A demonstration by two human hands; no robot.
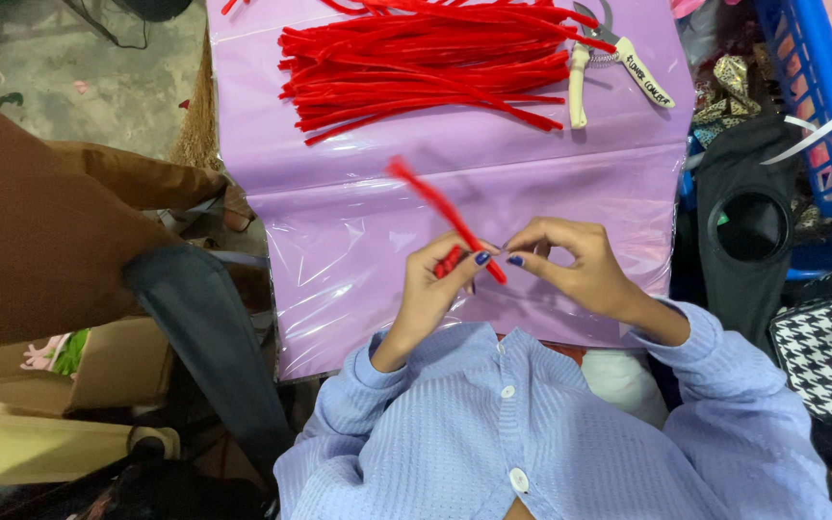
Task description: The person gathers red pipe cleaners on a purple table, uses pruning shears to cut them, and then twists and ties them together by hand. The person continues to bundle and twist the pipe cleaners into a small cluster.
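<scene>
Wearing a pale blue waffle-knit shirt (493,433) with white buttons (519,479) down the front, long sleeves gathered at cuffs (695,327) just behind the hands, and dark navy polish on the fingernails (482,257).

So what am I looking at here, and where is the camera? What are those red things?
There is no machine: a person in a pale blue shirt works with bare hands, filmed from a camera on their own head, looking down. The left hand and right hand together pinch one red pipe cleaner, which sticks up and away. On the purple plastic sheet lies a heap of red pipe cleaners, with cream-handled cutters beside it. A blue basket stands to the right.
</scene>
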